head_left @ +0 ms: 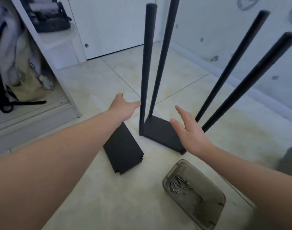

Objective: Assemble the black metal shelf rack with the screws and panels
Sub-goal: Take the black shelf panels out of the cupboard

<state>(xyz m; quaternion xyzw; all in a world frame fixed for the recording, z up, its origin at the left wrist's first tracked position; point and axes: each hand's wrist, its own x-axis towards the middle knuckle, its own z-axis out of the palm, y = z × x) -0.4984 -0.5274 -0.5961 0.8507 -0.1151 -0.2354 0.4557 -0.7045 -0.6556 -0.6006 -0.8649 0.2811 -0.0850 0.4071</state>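
Flanking the part-built rack [158, 131], both hands are held out w/ nothing in them.

- Rack: base panel [160, 128] flat on tile floor [95, 87], approx frame centre. Four black posts [146, 63] rise from it, two at its 10 o'clock end, two at its 2 o'clock side.
- L hand [125, 107]: fingers straight, palm turned inward, at 10 o'clock of the base. Fingertips just beside the nearest post; contact can't be told (blur).
- R hand [190, 131]: fingers straight and spread, not gripping, in front of the base's 3 o'clock side and between the two post pairs. Contact w/ base can't be told.
- Loose panel [123, 151]: flat on floor at 8 o'clock of base, partly under L forearm, apart from the rack.
- Screws [179, 184]: small heap in clear tray [208, 211] at 5 o'clock of base, below R wrist.
- Open closet [25, 63] at 10 o'clock of frame.
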